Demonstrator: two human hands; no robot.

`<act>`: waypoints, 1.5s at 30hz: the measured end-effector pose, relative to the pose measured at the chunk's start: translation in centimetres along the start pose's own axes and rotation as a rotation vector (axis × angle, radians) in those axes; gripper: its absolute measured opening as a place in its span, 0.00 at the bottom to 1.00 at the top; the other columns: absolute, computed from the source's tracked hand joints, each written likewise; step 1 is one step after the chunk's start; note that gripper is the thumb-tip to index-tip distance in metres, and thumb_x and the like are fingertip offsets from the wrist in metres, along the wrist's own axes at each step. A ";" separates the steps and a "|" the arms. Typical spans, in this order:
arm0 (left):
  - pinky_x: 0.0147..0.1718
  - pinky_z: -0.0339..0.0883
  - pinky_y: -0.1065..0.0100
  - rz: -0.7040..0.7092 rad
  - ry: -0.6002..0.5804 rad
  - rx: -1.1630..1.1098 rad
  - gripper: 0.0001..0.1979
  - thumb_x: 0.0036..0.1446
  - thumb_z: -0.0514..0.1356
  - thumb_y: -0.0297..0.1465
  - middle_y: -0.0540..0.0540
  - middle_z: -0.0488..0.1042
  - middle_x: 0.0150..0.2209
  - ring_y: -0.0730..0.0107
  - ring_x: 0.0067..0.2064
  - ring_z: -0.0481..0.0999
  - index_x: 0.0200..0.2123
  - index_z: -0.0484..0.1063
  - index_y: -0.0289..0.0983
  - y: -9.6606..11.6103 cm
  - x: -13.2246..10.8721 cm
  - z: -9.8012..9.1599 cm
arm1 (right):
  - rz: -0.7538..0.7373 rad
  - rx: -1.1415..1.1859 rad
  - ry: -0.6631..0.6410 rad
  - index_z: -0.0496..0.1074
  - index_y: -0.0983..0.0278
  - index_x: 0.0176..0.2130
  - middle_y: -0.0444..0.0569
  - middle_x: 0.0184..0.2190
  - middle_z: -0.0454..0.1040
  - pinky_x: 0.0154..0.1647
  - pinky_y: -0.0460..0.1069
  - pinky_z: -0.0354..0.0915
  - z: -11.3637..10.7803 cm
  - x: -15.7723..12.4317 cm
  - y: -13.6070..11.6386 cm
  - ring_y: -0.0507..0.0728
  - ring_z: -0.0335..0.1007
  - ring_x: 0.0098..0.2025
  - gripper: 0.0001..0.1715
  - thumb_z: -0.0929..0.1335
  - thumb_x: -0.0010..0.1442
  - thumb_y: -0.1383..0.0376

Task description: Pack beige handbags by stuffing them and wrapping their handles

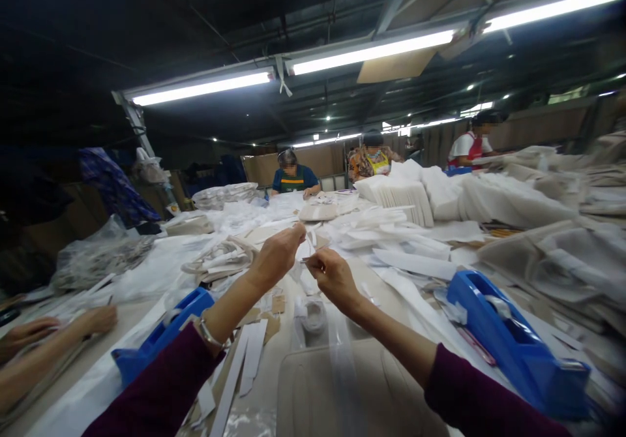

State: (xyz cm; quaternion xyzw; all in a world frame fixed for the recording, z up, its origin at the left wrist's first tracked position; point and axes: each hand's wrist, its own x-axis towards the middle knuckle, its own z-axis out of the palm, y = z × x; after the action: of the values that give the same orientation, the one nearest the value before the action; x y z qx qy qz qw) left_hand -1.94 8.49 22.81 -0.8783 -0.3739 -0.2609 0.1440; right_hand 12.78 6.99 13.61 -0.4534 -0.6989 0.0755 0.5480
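My left hand [280, 252] is raised over the middle of the table, its fingers pinched together on one end of a thin white strip [309, 242]. The strip curves down toward my right hand [333, 276], which is closed just to the right and slightly lower. At the right fingertips is a small dark sliver, too small to name. Beneath both hands lies a beige padded piece [342, 378] with a stitched outline. A clear plastic band [341, 342] runs down over it, and a roll of clear tape [313, 317] sits just past it.
Blue tape dispensers stand on the left [169, 332] and right [513, 339]. White foam sheets [396, 192] are stacked farther back, with paper strips [244, 359] near my left forearm. A co-worker's hands [92, 323] are at far left; other people [295, 176] work across the table.
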 end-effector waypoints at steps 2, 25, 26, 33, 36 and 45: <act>0.35 0.60 0.67 0.048 -0.061 0.196 0.07 0.62 0.46 0.25 0.45 0.70 0.29 0.64 0.33 0.71 0.39 0.63 0.37 0.4 0.3 -0.2 | -0.006 -0.044 -0.001 0.67 0.63 0.27 0.46 0.28 0.64 0.35 0.47 0.56 -0.6 -0.7 0.2 0.54 0.60 0.33 0.09 0.63 0.53 0.76; 0.22 0.53 0.75 -0.174 -0.262 -0.690 0.01 0.58 0.53 0.29 0.57 0.62 0.17 0.78 0.19 0.59 0.34 0.63 0.38 5.3 2.2 3.9 | 0.418 1.068 -0.492 0.70 0.63 0.46 0.41 0.29 0.65 0.28 0.45 0.61 -7.7 -3.5 3.6 0.47 0.60 0.25 0.24 0.74 0.50 0.60; 0.20 0.51 0.76 -0.231 -0.264 -0.797 0.02 0.58 0.53 0.30 0.58 0.61 0.16 0.79 0.17 0.57 0.34 0.62 0.38 5.0 2.5 4.8 | 0.445 1.032 -0.466 0.72 0.64 0.44 0.42 0.30 0.66 0.27 0.44 0.60 -8.0 -3.0 4.1 0.46 0.60 0.24 0.22 0.74 0.49 0.60; 0.22 0.62 0.75 -0.573 -0.213 -0.883 0.06 0.62 0.50 0.33 0.54 0.67 0.22 0.79 0.19 0.63 0.36 0.62 0.37 4.5 4.0 11.2 | 0.678 0.741 -0.369 0.71 0.67 0.31 0.39 0.19 0.60 0.23 0.44 0.55 -8.9 1.4 8.7 0.45 0.49 0.20 0.18 0.72 0.48 0.55; 0.34 0.68 0.68 -0.601 -0.236 -0.629 0.06 0.60 0.52 0.30 0.46 0.74 0.31 0.71 0.32 0.74 0.35 0.67 0.35 4.5 3.3 13.3 | 0.695 0.466 -0.391 0.70 0.67 0.30 0.38 0.16 0.59 0.20 0.44 0.50 -8.9 3.6 11.0 0.45 0.47 0.18 0.13 0.69 0.50 0.58; 0.41 0.67 0.54 -0.559 -0.558 -0.143 0.07 0.50 0.58 0.22 0.30 0.77 0.36 0.45 0.44 0.76 0.31 0.76 0.31 5.7 -1.2 17.2 | 0.758 0.070 -0.797 0.71 0.68 0.16 0.42 0.10 0.65 0.19 0.43 0.49 -2.0 5.4 16.1 0.46 0.52 0.17 0.07 0.71 0.37 0.76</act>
State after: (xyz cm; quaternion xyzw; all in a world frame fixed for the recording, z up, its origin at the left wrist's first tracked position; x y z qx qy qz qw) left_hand 7.52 11.64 7.61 -0.7878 -0.6039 -0.0668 -0.1011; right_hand 23.40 19.39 8.50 -0.5912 -0.6370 0.4567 0.1899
